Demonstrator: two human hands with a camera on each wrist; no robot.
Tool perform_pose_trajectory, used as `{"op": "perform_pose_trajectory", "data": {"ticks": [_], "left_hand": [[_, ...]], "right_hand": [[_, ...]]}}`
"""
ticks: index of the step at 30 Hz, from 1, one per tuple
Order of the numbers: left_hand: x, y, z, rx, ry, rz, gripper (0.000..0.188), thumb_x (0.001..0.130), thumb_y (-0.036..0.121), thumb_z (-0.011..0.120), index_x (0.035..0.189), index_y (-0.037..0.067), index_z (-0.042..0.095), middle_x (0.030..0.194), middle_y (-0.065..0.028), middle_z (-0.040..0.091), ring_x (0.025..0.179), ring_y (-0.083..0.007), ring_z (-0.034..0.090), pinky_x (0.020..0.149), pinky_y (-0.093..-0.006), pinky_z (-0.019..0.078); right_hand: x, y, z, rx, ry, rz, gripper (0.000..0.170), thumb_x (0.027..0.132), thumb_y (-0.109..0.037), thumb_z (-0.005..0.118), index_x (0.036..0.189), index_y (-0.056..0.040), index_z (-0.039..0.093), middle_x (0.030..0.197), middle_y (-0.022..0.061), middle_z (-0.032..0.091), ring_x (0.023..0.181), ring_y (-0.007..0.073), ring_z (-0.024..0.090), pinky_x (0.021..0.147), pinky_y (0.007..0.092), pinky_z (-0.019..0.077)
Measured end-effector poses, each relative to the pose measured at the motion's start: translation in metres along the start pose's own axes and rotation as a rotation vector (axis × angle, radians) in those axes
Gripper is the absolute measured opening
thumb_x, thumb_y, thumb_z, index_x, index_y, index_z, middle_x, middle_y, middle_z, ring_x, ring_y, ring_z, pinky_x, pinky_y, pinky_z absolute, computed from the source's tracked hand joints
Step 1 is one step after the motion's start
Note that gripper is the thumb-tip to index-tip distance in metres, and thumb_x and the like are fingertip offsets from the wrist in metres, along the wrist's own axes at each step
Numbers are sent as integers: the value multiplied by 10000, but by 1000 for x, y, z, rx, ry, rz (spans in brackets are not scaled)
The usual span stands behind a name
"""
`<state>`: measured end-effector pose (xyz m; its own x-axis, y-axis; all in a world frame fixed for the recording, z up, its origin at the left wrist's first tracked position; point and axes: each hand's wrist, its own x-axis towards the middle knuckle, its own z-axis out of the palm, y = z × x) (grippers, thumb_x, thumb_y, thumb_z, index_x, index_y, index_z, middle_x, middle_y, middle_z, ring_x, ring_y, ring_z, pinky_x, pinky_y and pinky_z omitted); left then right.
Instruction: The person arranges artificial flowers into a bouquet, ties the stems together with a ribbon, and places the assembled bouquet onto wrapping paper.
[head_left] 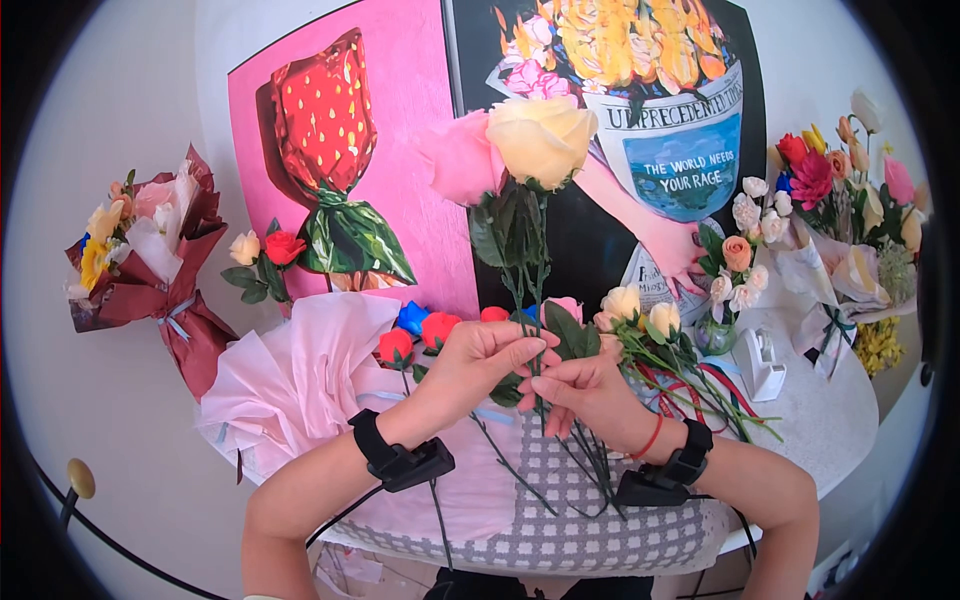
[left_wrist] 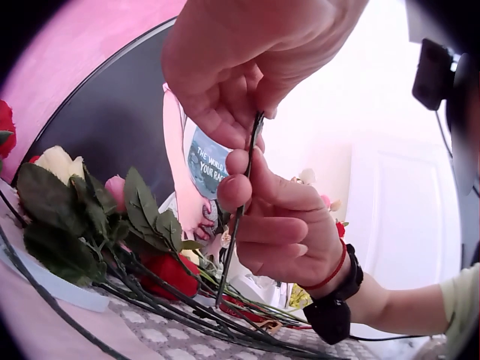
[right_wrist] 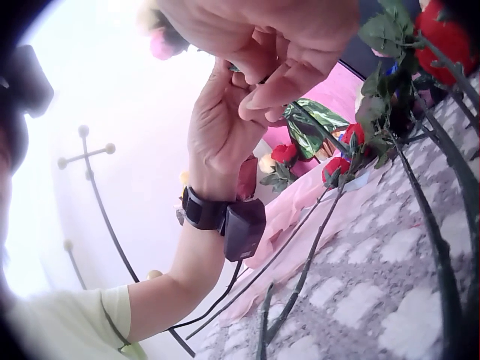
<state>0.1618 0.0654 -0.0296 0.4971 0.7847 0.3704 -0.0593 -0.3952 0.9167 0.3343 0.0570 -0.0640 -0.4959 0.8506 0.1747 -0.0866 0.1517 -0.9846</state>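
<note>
left hand (head_left: 480, 358) pinching the stems (left_wrist: 226, 270), right hand (head_left: 600, 402) pinching just below | pink rose (head_left: 462, 157) + cream rose (head_left: 543, 138) upright above both hands, heads touching | imo go light on the grip, line up heads first, mind the petals

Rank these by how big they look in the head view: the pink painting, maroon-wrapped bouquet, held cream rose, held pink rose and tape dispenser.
Largest to smallest:
1. Pink painting
2. Maroon-wrapped bouquet
3. Cream rose and pink rose, too alike to rank
4. Tape dispenser
</note>
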Motion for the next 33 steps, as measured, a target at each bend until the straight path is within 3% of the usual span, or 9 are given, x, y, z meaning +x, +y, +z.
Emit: {"op": "perform_pose_trajectory", "data": {"ticks": [1,2,4,11,18,33], "left_hand": [[0,-1,1,3,16,4,251,901,157,474,974,-58,581,796,-48,616,553,-82,548,524,-195,433],[-1,-1,0,2,19,9,251,901,157,474,974,-58,581,796,-48,616,553,-82,548,524,-195,433],[-1,0,-2,58,23,-29,253,882,199,514,979,-10,618,850,-54,642,723,-76,577,655,-216,458],[3,1,-8,31,158,-26,288,882,227,513,993,-23,602,865,-77,636,756,-100,593,681,-221,480],[2,1,-5,42,174,58,282,881,216,513,988,-31,599,885,-92,629,776,-112,596,683,-225,482],[4,0,2,25,225,15,221,857,177,552,922,-19,628,793,-52,627,728,-95,598,656,-217,499]], "right_hand": [[0,-1,0,-14,9,6,230,870,-204,530,907,-3,634,772,59,637,506,84,581,414,176,445],[0,0,0,-19,7,5,230,870,-204,530,907,-3,634,772,59,637,506,84,581,414,176,445],[1,1,-1,-157,38,-35,229,860,-204,546,876,4,642,756,51,632,505,79,579,410,172,440],[1,-1,-4,-92,167,-102,191,838,-162,579,820,19,637,737,49,625,502,78,566,410,176,440],[3,-1,-4,-25,341,-189,155,822,-132,593,828,17,636,690,39,614,503,64,540,410,180,431],[2,-2,-2,-211,205,-202,146,812,-126,606,847,10,647,679,10,602,523,46,522,473,176,432]]}}
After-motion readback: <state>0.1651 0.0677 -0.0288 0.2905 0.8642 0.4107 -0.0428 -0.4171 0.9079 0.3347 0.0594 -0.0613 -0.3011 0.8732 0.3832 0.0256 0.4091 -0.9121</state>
